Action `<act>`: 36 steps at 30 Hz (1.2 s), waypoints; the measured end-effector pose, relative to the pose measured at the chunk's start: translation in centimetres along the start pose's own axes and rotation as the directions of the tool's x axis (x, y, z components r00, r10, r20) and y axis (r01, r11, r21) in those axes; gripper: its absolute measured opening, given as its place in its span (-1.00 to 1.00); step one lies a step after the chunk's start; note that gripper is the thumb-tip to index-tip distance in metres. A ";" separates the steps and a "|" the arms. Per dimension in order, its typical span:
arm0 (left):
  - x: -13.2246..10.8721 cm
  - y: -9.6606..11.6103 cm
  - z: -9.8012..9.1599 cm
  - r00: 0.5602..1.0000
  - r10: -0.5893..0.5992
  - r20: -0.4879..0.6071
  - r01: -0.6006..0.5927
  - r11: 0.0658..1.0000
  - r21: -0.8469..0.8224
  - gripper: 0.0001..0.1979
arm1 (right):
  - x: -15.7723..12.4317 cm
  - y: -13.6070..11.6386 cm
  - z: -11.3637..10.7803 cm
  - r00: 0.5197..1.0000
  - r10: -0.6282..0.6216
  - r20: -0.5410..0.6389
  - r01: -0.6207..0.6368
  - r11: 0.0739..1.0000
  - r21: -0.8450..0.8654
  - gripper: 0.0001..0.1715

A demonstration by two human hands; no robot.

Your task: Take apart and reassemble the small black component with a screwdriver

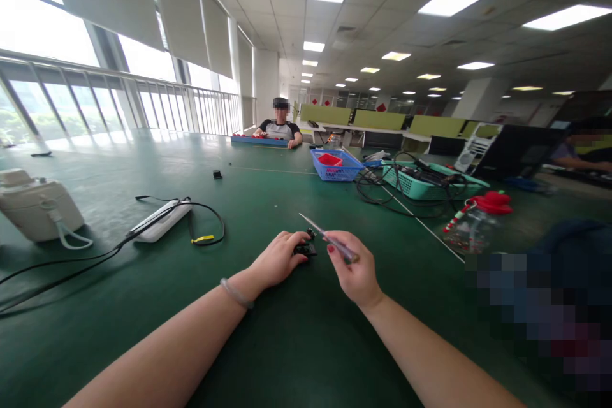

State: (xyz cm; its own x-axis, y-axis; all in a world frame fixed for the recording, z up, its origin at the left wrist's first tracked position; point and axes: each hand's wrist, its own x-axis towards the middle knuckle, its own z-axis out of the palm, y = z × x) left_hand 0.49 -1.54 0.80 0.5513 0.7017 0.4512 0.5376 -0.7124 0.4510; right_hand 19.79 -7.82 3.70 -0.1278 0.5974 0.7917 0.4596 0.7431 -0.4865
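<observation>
Two things held: black part (306,248) pinched in left grip (278,259), pointed tool (343,248) in right grip (357,273). Brace black part, steer slowly.

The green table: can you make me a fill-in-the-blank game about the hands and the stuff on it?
1. The left hand is touching a small part that is coloured ____.
2. The right hand holds a thin pointed tool and shows a thumbnail painted ____.
3. The small red basket sits inside a bigger basket that is ____.
4. The tag beside the white box is ____.

Missing words: black; red; blue; yellow.
</observation>
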 end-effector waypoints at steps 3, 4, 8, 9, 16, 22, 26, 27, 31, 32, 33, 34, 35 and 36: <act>0.0 0.2 0.0 1.000 0.021 -0.016 -0.021 1.000 -0.009 -0.68 | -0.1 -2.7 0.1 0.904 -0.381 0.194 0.391 0.920 -0.018 -0.62; 0.0 0.3 -0.1 0.999 0.020 -0.024 -0.020 1.000 -0.007 -0.68 | -0.3 -3.6 0.3 0.836 -0.479 0.266 0.502 0.865 -0.019 -0.63; 0.0 0.4 -0.2 0.998 0.016 -0.053 -0.016 1.000 0.002 -0.63 | -1.2 -6.0 1.5 0.653 -0.645 0.397 0.713 0.701 -0.033 -0.67; 0.0 0.4 -0.2 0.998 0.020 -0.051 -0.020 1.000 -0.001 -0.63 | -1.3 -6.2 1.8 0.673 -0.642 0.367 0.702 0.711 -0.044 -0.68; 0.1 0.0 -0.3 0.999 0.038 0.039 -0.035 0.996 -0.083 -0.58 | 0.3 -1.2 0.2 0.984 -0.006 -0.177 -0.051 0.948 -0.315 -0.90; 0.1 -0.3 -0.3 0.997 -0.051 0.050 0.059 0.983 -0.173 -0.59 | 1.1 2.9 -1.0 0.905 0.392 -0.165 -0.391 0.919 0.041 -0.75; 0.2 -0.8 -0.1 0.993 -0.100 0.055 0.111 0.953 -0.281 -0.59 | 0.8 2.7 -0.7 0.942 0.335 -0.029 -0.336 0.941 -0.036 -0.73; 0.2 -0.9 0.0 0.992 -0.108 0.059 0.121 0.942 -0.312 -0.59 | 0.7 2.5 -0.6 0.945 0.328 -0.020 -0.328 0.943 -0.052 -0.72; 0.3 -1.6 0.3 0.987 -0.144 0.071 0.160 0.904 -0.397 -0.56 | 0.5 2.6 -0.3 0.940 0.337 -0.049 -0.338 0.941 -0.007 -0.74; 0.4 -1.8 0.4 0.985 -0.154 0.075 0.171 0.894 -0.415 -0.56 | 0.4 2.9 -0.1 0.933 0.354 -0.058 -0.351 0.935 0.051 -0.74; 0.4 -1.8 0.4 0.983 -0.162 0.082 0.182 0.882 -0.434 -0.55 | 0.4 3.3 0.1 0.920 0.385 -0.075 -0.374 0.918 0.131 -0.73; 0.4 -1.9 0.4 0.981 -0.170 0.093 0.194 0.869 -0.455 -0.55 | 0.3 3.8 0.3 0.897 0.432 -0.098 -0.401 0.886 0.234 -0.71; 0.4 -1.9 0.3 0.978 -0.180 0.106 0.209 0.855 -0.474 -0.55 | 0.2 4.3 0.5 0.844 0.521 -0.126 -0.448 0.815 0.367 -0.67; 0.4 -1.9 0.3 0.974 -0.189 0.123 0.225 0.842 -0.490 -0.54 | 0.1 5.0 0.6 0.775 0.614 -0.151 -0.483 0.729 0.485 -0.64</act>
State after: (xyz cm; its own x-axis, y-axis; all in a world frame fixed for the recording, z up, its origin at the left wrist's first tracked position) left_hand -0.12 0.07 -0.09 0.5136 0.8178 0.2597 0.2644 -0.4388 0.8588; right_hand 21.52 -3.90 1.10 0.3156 0.8737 0.3702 -0.0301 0.3991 -0.9164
